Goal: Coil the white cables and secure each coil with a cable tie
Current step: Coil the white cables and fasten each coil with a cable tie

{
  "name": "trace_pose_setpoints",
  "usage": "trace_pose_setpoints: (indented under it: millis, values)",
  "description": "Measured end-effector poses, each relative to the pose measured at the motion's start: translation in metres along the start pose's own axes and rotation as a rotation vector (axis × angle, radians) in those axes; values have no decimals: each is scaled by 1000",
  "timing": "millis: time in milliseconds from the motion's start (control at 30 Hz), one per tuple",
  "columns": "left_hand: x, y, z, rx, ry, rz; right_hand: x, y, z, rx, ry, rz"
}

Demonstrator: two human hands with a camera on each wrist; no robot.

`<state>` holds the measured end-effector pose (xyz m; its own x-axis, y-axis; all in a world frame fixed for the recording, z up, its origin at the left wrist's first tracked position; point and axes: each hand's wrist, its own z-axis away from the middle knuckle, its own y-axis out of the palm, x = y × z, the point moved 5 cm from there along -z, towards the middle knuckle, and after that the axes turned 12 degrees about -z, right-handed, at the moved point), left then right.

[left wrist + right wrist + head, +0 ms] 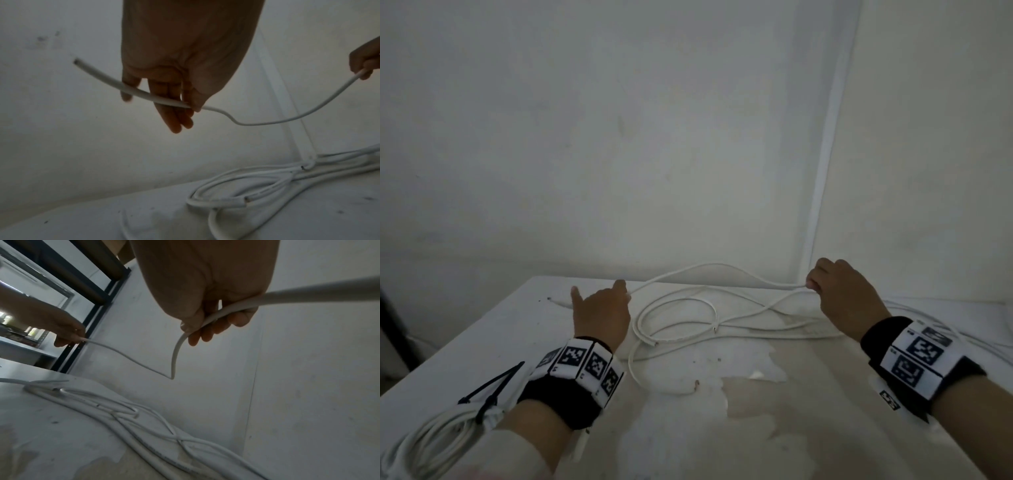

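Cable span held above worn white table [722, 428], lower frame, against plain white walls.
My left hand [602, 313] pinches the white cable [717, 265] near its end; my right hand [840, 294] grips it; loose cables [678, 325] lie mid-frame.

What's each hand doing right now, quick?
Left hand: pinches the white cable near its cut end.
Right hand: fingers curled round the same cable farther along.

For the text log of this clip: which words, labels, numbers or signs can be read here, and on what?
None can be read.
left wristband: black-and-white square code markers, tiny characters beneath too small to read.
right wristband: same kind of markers, no legible characters.
loose white cables: faint jacket print, blurred.
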<state>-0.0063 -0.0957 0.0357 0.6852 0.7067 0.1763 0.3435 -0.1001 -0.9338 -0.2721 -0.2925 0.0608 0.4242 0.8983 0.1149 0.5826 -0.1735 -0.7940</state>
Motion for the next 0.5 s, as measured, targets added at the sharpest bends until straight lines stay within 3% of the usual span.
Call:
trace_pose_setpoints:
  millis: [200, 333, 500]
  values:
    - [-10, -34, 24, -92, 13, 416, 33, -23, 17, -103, -257, 160]
    - [-19, -47, 41, -60, -7, 732, 52, -28, 32, -116, -282, 96]
    - [-24, -61, 58, -54, 14, 884, 76, -33, 45, -70, -377, 179]
